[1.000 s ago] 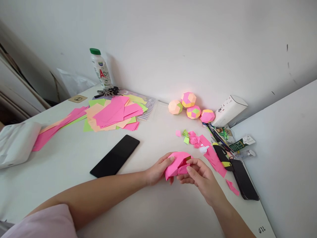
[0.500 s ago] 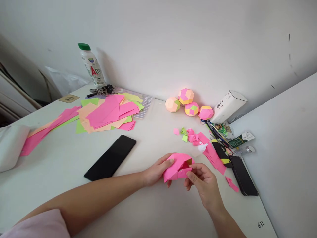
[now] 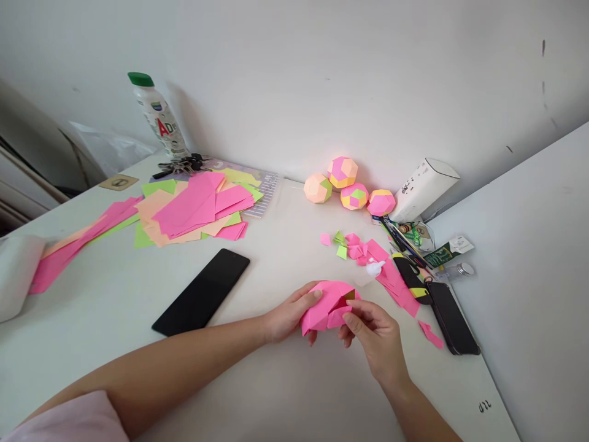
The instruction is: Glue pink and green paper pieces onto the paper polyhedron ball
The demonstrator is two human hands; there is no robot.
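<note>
A partly built pink paper ball (image 3: 326, 305) sits just above the white table (image 3: 115, 307), held between both hands. My left hand (image 3: 288, 316) cups its left side with the thumb on top. Fingers of my right hand (image 3: 375, 337) pinch a pink flap at its right edge. Small pink and green folded pieces (image 3: 356, 248) lie just beyond the hands. Several finished multicoloured paper balls (image 3: 343, 172) rest against the wall.
A black phone (image 3: 202, 291) lies left of my hands, a second one (image 3: 451, 325) to the right beside pens and a marker (image 3: 409, 276). Stacked pink, orange and green sheets (image 3: 193, 209), keys (image 3: 181, 164) and a bottle (image 3: 156, 116) sit at the back left. A white box (image 3: 423, 187) leans on the wall.
The view has drifted, shifting things up and left. My hands stay on the pink ball; the right fingers have shifted their pinch slightly on its right flap.
</note>
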